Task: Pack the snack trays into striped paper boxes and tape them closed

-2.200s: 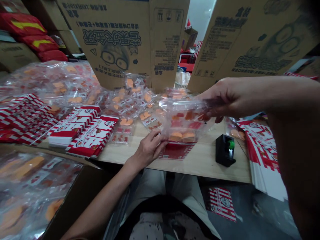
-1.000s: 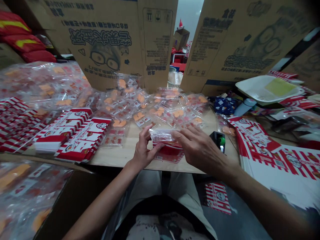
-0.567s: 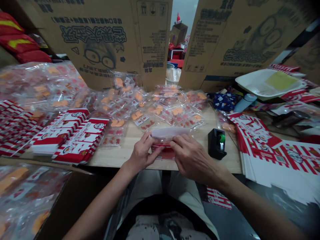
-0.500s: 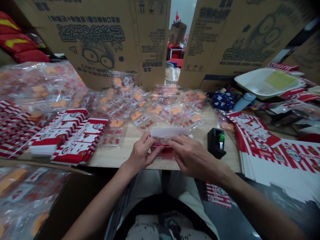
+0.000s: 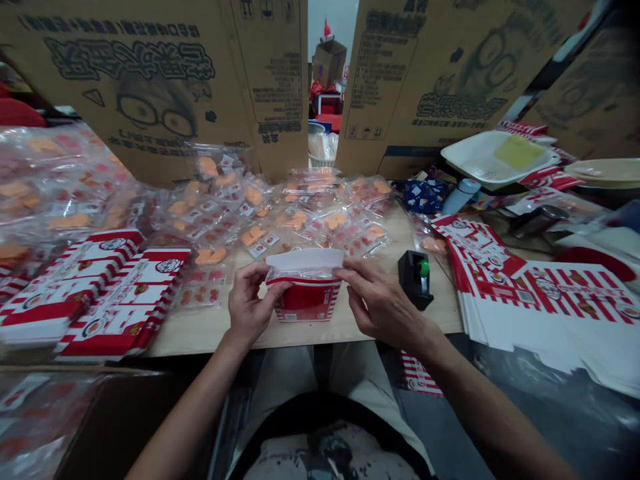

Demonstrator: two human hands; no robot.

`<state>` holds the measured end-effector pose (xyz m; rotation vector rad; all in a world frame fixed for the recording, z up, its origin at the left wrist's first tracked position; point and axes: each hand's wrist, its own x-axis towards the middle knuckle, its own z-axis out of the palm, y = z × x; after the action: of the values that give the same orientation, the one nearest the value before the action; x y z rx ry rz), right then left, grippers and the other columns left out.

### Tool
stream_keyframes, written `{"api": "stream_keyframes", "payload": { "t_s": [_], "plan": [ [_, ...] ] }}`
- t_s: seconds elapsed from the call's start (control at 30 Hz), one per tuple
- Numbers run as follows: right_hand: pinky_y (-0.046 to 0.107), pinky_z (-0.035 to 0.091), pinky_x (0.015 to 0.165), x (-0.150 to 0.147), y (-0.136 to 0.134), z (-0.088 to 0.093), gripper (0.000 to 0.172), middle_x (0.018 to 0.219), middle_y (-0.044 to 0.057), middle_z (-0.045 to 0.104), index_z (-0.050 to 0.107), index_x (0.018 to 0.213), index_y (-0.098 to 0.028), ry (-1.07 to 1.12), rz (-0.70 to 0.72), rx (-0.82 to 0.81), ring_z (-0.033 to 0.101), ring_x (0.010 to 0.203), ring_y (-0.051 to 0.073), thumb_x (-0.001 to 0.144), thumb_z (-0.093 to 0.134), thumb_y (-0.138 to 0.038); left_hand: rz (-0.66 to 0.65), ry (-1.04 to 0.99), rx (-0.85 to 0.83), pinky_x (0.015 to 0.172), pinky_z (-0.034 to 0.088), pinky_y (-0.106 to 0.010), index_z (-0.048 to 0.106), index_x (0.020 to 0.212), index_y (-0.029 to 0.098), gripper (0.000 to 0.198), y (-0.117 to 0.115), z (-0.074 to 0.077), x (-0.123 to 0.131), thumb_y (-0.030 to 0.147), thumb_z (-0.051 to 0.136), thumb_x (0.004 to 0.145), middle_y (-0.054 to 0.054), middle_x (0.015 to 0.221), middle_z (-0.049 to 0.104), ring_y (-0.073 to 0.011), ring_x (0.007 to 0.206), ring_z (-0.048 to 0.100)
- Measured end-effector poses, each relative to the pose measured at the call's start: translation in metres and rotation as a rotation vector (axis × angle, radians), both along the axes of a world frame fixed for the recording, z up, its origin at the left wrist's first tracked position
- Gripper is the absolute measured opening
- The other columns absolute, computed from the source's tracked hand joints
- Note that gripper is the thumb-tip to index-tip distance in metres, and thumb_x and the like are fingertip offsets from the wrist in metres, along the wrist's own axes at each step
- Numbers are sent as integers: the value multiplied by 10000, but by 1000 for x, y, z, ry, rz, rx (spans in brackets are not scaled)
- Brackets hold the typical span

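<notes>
L hand (image 5: pixel 249 301): holds left edge of clear bag (image 5: pixel 305 263), narrow grip
R hand (image 5: pixel 381 298): holds right edge, same bag
Bag pos.: btw hands, over wood table (image 5: pixel 200 337), red-white card (image 5: pixel 305 300) inside
Nearby: tape dispenser (image 5: pixel 414 279), just beside R hand

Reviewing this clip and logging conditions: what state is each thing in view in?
Left hand: gripping the packet's left side.
Right hand: gripping the packet's right side.
Red-and-white printed packet: held upright between the hands, white top edge showing, clear film across its upper part.
Black tape dispenser: standing upright, apart from both hands.
Clear bags of orange pieces: lying in a loose heap.
Flat red-and-white printed cartons: stacked flat, slightly fanned.
</notes>
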<state>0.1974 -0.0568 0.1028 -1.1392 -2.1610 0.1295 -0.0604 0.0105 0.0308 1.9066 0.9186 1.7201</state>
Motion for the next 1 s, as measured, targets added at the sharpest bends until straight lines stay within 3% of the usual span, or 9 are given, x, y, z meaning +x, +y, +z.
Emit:
{"api": "stream_keyframes", "payload": {
  "t_s": [0.1, 0.2, 0.3, 0.4, 0.63, 0.7, 0.8, 0.9, 1.0],
  "plan": [
    [451, 545, 982, -3, 3, -7, 343, 1176, 117, 644, 627, 1216, -201, 283, 7, -74, 640, 1092, 238, 921, 493, -87, -7, 144, 88, 778, 577, -287, 646, 1041, 190, 259, 2, 1, -11, 265, 793, 841, -31, 929, 709, -162, 861, 691],
    [414, 552, 958, -13, -2, -36, 359, 1200, 93, 667, 574, 1318, -235, 655, -96, -147, 655, 1088, 220, 969, 498, -195, 9, 184, 172, 791, 572, -310, 681, 1032, 207, 217, -5, -2, -16, 215, 785, 842, -37, 937, 728, -183, 898, 691],
    [441, 546, 957, -32, -8, -70, 391, 1250, 113, 660, 545, 1363, -226, 773, -148, -152, 645, 1117, 254, 980, 502, -295, 11, 146, 168, 786, 565, -302, 697, 1002, 201, 94, -15, -2, -13, 217, 701, 910, -54, 960, 728, -183, 908, 688],
    [427, 552, 904, -47, -6, -87, 405, 1245, 112, 647, 523, 1386, -236, 797, -183, -98, 651, 1033, 243, 996, 470, -332, 24, 38, 45, 766, 550, -261, 679, 941, 192, 31, -22, 6, -3, 214, 658, 941, -35, 893, 705, -153, 849, 678],
    [456, 550, 906, -48, 6, -96, 460, 1257, 150, 621, 401, 1423, -246, 701, -287, 96, 652, 1070, 267, 973, 479, -302, -68, -283, -162, 597, 487, -154, 462, 1326, 261, 518, -28, 26, 28, 263, 746, 893, 56, 761, 621, -72, 631, 589],
    [482, 550, 922, -51, 7, -102, 484, 1289, 175, 603, 353, 1443, -238, 745, -316, 132, 641, 1137, 283, 973, 458, -283, -17, -320, -137, 610, 493, -147, 506, 1238, 256, 442, -30, 24, 32, 248, 762, 878, 57, 769, 623, -66, 643, 595],
    [517, 544, 942, -53, 7, -103, 420, 1247, 165, 619, 433, 1387, -245, 654, -292, 185, 630, 1159, 300, 968, 441, -241, 94, -267, -103, 622, 498, -149, 590, 1015, 218, 230, -33, 15, 30, 230, 768, 869, 40, 801, 638, -67, 669, 606],
    [494, 546, 932, -45, 10, -88, 361, 1168, 144, 634, 510, 1300, -248, 486, -202, 282, 638, 1131, 287, 963, 421, -154, 128, -109, -56, 671, 529, -202, 663, 945, 189, 79, -33, 8, 20, 235, 717, 909, -1, 819, 680, -103, 717, 639],
    [441, 543, 918, -28, 15, -65, 299, 1175, 139, 609, 558, 1205, -230, 349, -82, 267, 625, 1115, 260, 954, 444, -113, 16, 13, 3, 751, 557, -279, 699, 917, 176, 122, -28, 8, 7, 289, 661, 947, -49, 846, 714, -162, 809, 678]
  ]
}}
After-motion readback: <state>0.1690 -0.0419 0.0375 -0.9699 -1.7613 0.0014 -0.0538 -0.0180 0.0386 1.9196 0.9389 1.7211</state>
